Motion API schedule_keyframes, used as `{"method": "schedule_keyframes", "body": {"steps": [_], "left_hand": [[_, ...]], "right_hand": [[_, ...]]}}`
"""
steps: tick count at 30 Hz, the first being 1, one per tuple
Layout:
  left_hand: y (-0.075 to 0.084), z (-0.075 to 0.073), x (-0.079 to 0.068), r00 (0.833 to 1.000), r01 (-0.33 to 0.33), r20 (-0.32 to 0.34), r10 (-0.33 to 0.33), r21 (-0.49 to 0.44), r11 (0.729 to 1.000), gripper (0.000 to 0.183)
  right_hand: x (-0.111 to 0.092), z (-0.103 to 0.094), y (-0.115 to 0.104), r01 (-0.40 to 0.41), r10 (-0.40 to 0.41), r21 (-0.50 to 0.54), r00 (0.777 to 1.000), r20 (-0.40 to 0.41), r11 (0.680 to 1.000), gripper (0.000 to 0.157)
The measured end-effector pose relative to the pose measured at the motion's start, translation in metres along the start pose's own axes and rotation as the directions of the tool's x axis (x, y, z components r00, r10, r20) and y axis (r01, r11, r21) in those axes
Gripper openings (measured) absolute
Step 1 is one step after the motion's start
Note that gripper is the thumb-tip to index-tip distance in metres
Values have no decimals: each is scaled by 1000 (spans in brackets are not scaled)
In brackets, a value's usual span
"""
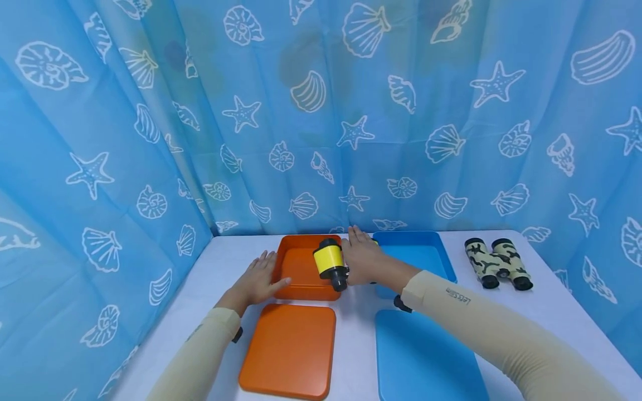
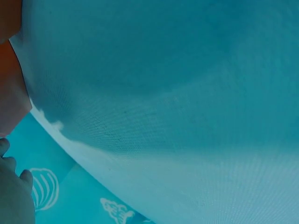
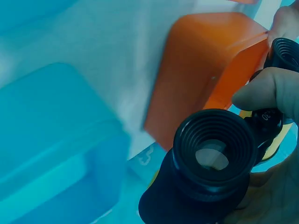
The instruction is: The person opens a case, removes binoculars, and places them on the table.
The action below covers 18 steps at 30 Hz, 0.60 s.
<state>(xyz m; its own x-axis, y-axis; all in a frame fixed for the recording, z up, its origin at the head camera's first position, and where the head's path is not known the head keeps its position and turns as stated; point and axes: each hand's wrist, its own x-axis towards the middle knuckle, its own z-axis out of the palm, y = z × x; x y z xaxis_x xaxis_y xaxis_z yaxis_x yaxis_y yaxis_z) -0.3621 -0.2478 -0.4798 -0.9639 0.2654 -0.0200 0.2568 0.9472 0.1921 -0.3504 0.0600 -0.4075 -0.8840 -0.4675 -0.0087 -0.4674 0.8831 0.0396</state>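
Note:
My right hand (image 1: pixel 362 257) grips black-and-yellow binoculars (image 1: pixel 329 258) above the space between an orange box (image 1: pixel 308 293) and a blue box (image 1: pixel 408 252). One barrel overlaps the orange box's right side in the head view; the hand mostly hides the other. In the right wrist view, a ribbed black eyecup (image 3: pixel 212 184) faces the camera, and the thumb (image 3: pixel 261 93) lies over the middle bridge. At the orange box's left side rests my left hand (image 1: pixel 254 280), fingers extended along the wall and thumb over the near corner. The left wrist view catches only its fingertips (image 2: pixel 16 179).
A flat orange lid (image 1: pixel 291 351) lies in front of the orange box. Before the blue box is a flat blue lid (image 1: pixel 426 356), partly under the right forearm. Camouflage binoculars (image 1: pixel 511 260) stand at the table's right. A shell-patterned blue curtain (image 1: pixel 321 139) encloses the back and sides.

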Motion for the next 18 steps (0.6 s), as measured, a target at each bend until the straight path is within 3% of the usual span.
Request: {"method": "schedule_keyframes", "body": {"steps": [18], "left_hand": [[-2, 3, -1, 998, -41, -39, 41, 2, 999, 102]], "right_hand": [[-67, 14, 68, -49, 50, 67, 998, -28, 997, 112]]}}
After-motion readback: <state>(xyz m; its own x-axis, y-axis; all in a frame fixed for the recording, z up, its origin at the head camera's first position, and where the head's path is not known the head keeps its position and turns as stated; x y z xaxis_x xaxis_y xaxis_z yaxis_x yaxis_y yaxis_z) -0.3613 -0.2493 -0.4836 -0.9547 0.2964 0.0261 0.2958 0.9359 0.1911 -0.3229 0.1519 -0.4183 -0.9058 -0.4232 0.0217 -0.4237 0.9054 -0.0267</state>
